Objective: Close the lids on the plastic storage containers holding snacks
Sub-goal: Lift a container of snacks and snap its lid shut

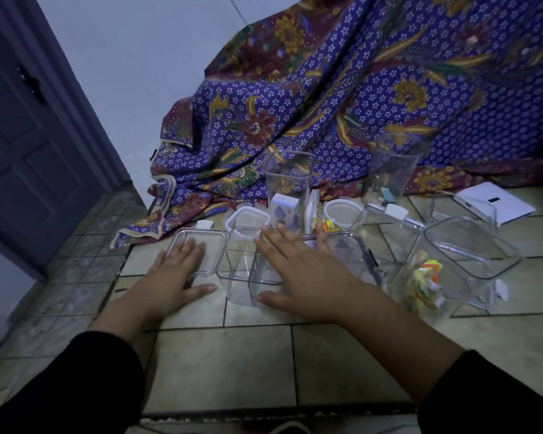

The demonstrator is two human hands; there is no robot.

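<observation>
- We see the left hand (176,272) lying flat on a clear lid (201,249). The fingers are straight and spread out. They press down and hold nothing.
- That lid lies flat on the tiled floor (232,355), just beside an empty box (242,277) made of clear plastic.
- We see the right hand (298,277) over the empty box and a wide clear box (355,255) next to it. Its fingers are straight and spread too. We cannot tell if it touches them.
- A snack box (427,283) sits to the right of that hand. It is tipped over, and bright yellow and orange snacks are inside. Its top is open.
- A tall box (290,180) stands up behind the hands, with a small white pack (284,211) inside it.
- Two white-rimmed lids (248,218) lie on the floor near the tall box.
- A purple flower cloth (326,104) hangs behind it all, and a dark door (29,151) is on the left.
</observation>
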